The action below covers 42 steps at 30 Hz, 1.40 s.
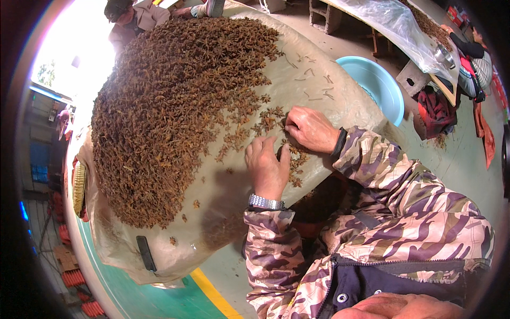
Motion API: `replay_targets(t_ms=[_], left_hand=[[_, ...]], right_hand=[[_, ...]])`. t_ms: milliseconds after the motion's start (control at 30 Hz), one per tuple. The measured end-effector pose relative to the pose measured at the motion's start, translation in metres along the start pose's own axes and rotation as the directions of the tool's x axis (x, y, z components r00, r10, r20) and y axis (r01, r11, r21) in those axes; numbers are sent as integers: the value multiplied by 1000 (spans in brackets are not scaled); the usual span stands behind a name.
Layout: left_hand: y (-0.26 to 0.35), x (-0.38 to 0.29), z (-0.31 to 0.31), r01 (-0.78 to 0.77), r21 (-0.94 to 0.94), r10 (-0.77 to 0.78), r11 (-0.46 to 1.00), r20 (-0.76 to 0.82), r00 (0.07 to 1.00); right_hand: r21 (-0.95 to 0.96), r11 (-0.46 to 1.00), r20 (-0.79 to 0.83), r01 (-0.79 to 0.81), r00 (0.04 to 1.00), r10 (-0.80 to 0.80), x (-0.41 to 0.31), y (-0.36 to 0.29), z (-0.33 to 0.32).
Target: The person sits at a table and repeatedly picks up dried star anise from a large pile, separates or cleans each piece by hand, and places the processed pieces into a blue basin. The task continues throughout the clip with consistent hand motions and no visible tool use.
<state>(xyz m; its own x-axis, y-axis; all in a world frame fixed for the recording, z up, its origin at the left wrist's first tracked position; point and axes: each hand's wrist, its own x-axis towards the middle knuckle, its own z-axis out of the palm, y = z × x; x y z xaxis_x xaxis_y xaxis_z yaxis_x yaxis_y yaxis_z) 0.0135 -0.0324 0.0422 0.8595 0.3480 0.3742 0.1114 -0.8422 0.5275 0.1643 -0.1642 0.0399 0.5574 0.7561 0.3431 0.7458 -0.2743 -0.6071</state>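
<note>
A large heap of dried star anise (179, 103) covers much of a table draped with a plastic sheet (223, 191). My left hand (266, 167), with a metal watch at the wrist, rests low over the sheet, thumb and fingers apart. Close beside it my right hand (312, 128) has its fingers curled down by a small cluster of star anise (269, 119); its fingertips are partly hidden, so I cannot tell whether they pinch a piece. More loose star anise (295, 165) lies between my hands and the near table edge.
Thin stems (314, 95) lie on the sheet's far right. A dark flat object (146, 253) and a brush (79, 187) sit at the left. Beyond the edge stands a blue basin (374, 83); a container (318, 203) is below. One person (135, 20) is across, another (474, 60) far right.
</note>
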Motion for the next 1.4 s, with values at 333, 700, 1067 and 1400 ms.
replay_targets(t_ms=[333, 700, 1067, 1400], left_hand=[[6, 7, 13, 76, 3, -75, 997, -24, 997], [4, 9, 18, 41, -40, -43, 998, -40, 998], [3, 7, 20, 35, -206, -50, 978, -68, 996], [5, 2, 22, 56, -255, -74, 965, -62, 995]], right_hand=[[94, 994, 51, -56, 997, 52, -7, -9, 8], [223, 974, 89, 41, 994, -62, -6, -4, -3], [359, 932, 184, 42, 976, -116, -5, -1, -21], [146, 986, 42, 77, 996, -84, -9, -11, -3]])
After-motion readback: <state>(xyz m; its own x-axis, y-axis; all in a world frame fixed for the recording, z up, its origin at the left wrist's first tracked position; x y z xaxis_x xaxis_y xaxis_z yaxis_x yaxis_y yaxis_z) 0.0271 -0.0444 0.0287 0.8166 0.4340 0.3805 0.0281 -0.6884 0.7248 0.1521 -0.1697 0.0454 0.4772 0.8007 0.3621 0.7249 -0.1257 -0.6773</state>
